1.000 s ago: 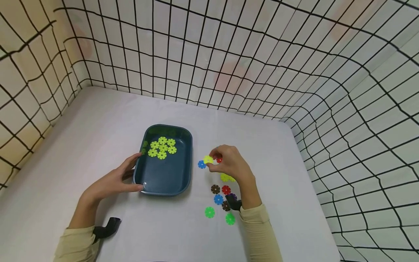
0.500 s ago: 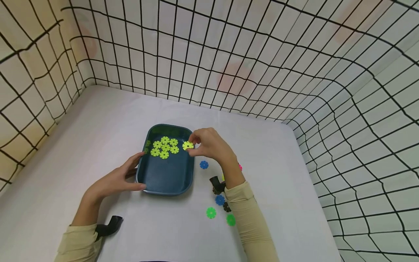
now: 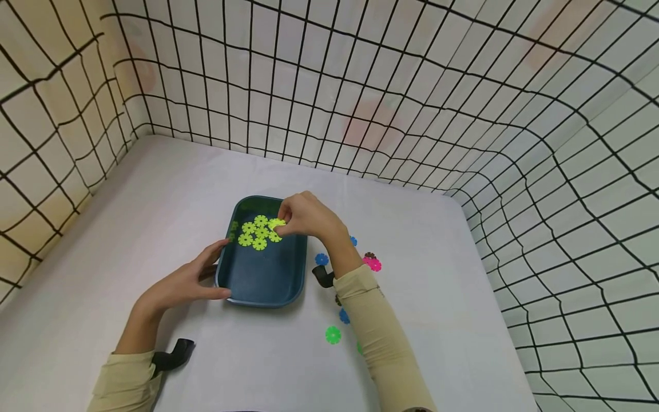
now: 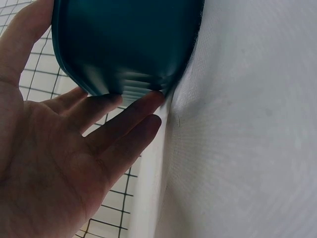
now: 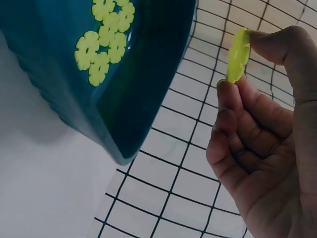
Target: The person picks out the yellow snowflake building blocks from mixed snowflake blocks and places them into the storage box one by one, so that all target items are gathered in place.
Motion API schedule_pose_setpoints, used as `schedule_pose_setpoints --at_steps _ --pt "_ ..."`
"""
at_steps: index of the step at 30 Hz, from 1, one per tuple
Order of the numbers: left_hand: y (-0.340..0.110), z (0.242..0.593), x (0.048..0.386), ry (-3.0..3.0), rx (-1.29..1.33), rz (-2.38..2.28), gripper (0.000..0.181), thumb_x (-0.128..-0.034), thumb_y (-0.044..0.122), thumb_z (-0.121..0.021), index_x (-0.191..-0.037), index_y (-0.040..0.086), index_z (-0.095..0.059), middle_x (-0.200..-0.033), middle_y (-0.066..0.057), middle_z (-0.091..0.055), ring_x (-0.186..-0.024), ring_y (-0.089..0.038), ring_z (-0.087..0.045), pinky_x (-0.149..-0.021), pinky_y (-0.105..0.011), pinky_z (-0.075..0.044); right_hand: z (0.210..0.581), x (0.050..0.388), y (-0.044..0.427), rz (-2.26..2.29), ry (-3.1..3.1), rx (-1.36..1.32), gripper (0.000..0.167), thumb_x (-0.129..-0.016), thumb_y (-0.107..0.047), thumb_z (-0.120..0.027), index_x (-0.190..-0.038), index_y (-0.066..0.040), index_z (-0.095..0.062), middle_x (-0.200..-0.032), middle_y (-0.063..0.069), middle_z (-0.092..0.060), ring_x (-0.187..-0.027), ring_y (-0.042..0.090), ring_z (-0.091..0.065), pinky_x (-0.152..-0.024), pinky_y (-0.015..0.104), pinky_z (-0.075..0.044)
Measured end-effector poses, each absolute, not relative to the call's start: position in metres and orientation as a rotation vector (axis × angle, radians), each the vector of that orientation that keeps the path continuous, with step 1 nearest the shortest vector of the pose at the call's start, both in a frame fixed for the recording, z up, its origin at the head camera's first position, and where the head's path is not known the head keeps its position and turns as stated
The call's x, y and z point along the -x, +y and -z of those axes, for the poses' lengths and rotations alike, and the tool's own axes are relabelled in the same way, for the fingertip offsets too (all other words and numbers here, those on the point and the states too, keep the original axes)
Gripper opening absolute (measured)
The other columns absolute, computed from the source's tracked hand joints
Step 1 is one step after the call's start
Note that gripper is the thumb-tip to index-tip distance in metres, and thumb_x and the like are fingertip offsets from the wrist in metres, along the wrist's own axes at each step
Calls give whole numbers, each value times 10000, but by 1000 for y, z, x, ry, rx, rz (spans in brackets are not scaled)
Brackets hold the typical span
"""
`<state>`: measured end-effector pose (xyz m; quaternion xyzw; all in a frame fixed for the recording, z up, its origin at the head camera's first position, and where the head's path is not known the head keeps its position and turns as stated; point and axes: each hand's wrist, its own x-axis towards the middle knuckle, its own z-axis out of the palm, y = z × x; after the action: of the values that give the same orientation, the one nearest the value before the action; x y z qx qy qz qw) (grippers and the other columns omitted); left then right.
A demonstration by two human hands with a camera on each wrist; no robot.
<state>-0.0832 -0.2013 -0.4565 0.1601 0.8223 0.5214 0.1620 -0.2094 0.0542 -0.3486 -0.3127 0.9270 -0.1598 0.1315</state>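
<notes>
My right hand [image 3: 311,217] is over the right part of the dark blue tray [image 3: 262,286] and pinches a yellow-green notched plastic disc [image 5: 238,55] between thumb and fingertips. In the right wrist view this disc stands nearly on edge. Several matching yellow-green discs [image 3: 259,243] lie together, flat on the tray floor toward its far side. My left hand [image 3: 177,289] rests against the tray's left side, its thumb at the near left corner. In the left wrist view, its fairly straight fingers [image 4: 131,116] touch the tray's outer wall [image 4: 129,44].
Loose discs lie on the white cloth right of the tray: blue [image 3: 321,259], pink [image 3: 374,264], green [image 3: 333,335] and others, partly hidden by my right forearm. Black wire mesh [image 3: 319,103] stands behind and at both sides.
My right hand has carried the yellow-green disc leftward from the loose discs to above the discs in the tray. The left hand has stayed at the tray's side.
</notes>
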Motion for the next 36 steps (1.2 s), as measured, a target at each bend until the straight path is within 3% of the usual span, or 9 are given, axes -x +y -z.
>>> schedule_pose_setpoints --at_steps 3,6,10,19,24,36 --pt "-202 456 83 2343 -451 -1481 1052 -803 277 -795 -1559 141 -77 -1584 -299 -166 -1375 -565 -312 -1062 -649 -357 350 214 45 370 2683 861 217 -801 -297 -748 -926 -121 -730 -815 -36 -667 -735 116 -577 -644 215 -484" --pt "-202 454 82 2333 -455 -1482 1050 -808 272 -792 -1559 144 -71 -1583 -301 -165 -1372 -566 -316 -1061 -650 -358 355 218 35 279 2674 831 185 -801 -310 -761 -788 -134 -707 -688 -57 -580 -640 103 -494 -584 211 -425" --pt "-205 452 82 2328 -467 -1489 1046 -811 260 -790 -1560 144 -69 -1576 -315 -169 -1361 -572 -328 -1058 -653 -359 365 222 22 167 2635 819 264 -804 -321 -763 -653 -149 -631 -574 -60 -492 -548 93 -426 -529 220 -383" --pt "-204 454 82 2324 -462 -1494 1035 -809 271 -789 -1559 161 -83 -1576 -310 -178 -1355 -573 -340 -1057 -648 -367 383 223 9 2 2549 567 271 -827 -364 -746 -897 -143 -604 -761 -6 -603 -714 166 -590 -595 286 -446" --pt "-204 456 83 2331 -462 -1497 1033 -810 266 -789 -1558 150 -86 -1579 -298 -183 -1360 -568 -337 -1058 -649 -366 388 226 9 20 2502 505 248 -828 -352 -757 -846 -135 -638 -776 43 -701 -642 154 -588 -554 268 -432" --pt "-204 456 84 2328 -466 -1494 1037 -814 269 -786 -1563 168 -76 -1588 -283 -169 -1382 -554 -313 -1060 -654 -359 397 230 6 19 2475 478 241 -803 -353 -763 -764 -140 -656 -718 23 -689 -520 114 -518 -505 250 -441"
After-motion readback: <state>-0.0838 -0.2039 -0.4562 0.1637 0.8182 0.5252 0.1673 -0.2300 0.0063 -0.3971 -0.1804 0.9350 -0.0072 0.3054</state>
